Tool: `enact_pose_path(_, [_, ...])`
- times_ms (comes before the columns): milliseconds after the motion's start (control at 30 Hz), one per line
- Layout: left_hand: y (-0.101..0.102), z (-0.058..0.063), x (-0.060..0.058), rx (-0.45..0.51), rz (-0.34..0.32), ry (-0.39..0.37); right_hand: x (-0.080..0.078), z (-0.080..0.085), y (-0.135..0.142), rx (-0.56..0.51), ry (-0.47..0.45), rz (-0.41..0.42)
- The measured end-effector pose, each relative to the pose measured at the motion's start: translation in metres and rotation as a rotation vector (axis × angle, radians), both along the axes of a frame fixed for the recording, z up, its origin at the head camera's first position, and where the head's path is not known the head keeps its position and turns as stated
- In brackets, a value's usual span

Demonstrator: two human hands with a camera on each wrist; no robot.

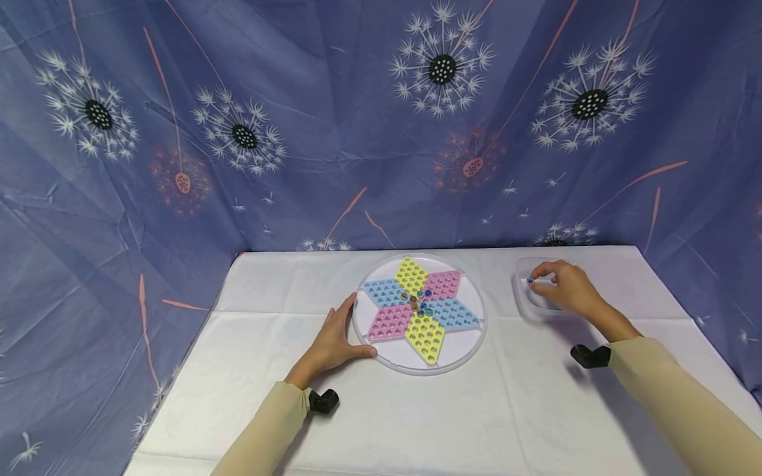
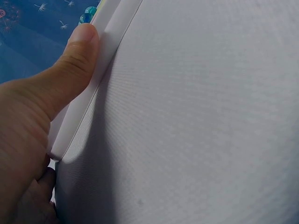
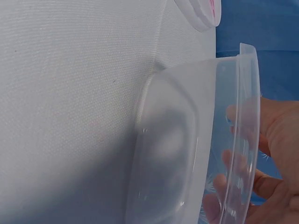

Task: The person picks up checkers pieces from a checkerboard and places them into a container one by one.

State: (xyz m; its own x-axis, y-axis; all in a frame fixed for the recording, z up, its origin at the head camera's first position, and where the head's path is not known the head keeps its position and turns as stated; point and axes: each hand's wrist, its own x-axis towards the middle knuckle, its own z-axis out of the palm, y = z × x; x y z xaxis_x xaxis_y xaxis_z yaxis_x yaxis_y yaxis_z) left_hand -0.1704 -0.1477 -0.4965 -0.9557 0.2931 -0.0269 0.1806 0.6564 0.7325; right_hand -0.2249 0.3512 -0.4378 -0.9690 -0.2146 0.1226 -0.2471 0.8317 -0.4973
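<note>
A round white Chinese checkers board (image 1: 467, 344) with a pink, yellow and blue star lies on the table. Several glass marbles (image 1: 421, 307) sit in holes around its centre. My left hand (image 1: 333, 340) rests at the board's left edge, fingers spread along the rim; the thumb (image 2: 77, 58) touches the rim in the left wrist view. Over a clear plastic container (image 1: 520, 301) at the right, my right hand (image 1: 565, 287) pinches a small blue marble (image 1: 530, 281) between thumb and index finger. In the right wrist view the container's wall (image 3: 224, 116) stands in front of the fingertips.
A white cloth (image 1: 464, 423) covers the table. Behind it and at the sides hangs a blue curtain (image 1: 333, 132) with dandelion prints. Dark wrist mounts (image 1: 591, 356) stick out from both sleeves.
</note>
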Motion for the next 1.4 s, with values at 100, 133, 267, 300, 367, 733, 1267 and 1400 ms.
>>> enact_pose_path(100, [0.0001, -0.0002, 0.0002, 0.005, 0.0, -0.004, 0.0001, 0.0006, -0.0017, 0.003, -0.01, 0.005])
enact_pose_path(133, [0.0001, -0.0004, 0.0001, 0.006, -0.001, -0.002, 0.0, 0.0005, -0.0018, 0.004, -0.014, 0.006])
enact_pose_path(267, [0.0001, -0.0008, -0.0001, 0.015, 0.002, -0.001, -0.0003, 0.0005, -0.0019, 0.011, -0.021, 0.006])
enact_pose_path(300, [0.0002, -0.001, -0.0002, 0.018, 0.003, 0.0, -0.0004, 0.0005, -0.0015, 0.013, -0.022, 0.008])
enact_pose_path(367, [0.0003, -0.0011, -0.0004, 0.017, 0.005, 0.0, -0.0004, 0.0004, -0.0015, 0.016, -0.023, 0.008])
enact_pose_path(733, [0.0003, -0.0008, -0.0004, 0.013, 0.008, -0.001, -0.0006, -0.0018, -0.0022, 0.005, 0.009, -0.009])
enact_pose_path(1267, [0.0006, -0.0002, 0.0005, 0.015, 0.008, -0.007, 0.0022, 0.0018, -0.001, -0.015, 0.039, 0.006])
enact_pose_path(1400, [0.0002, -0.0008, 0.0002, 0.012, 0.005, 0.0, 0.0031, 0.007, -0.001, -0.023, 0.039, 0.031])
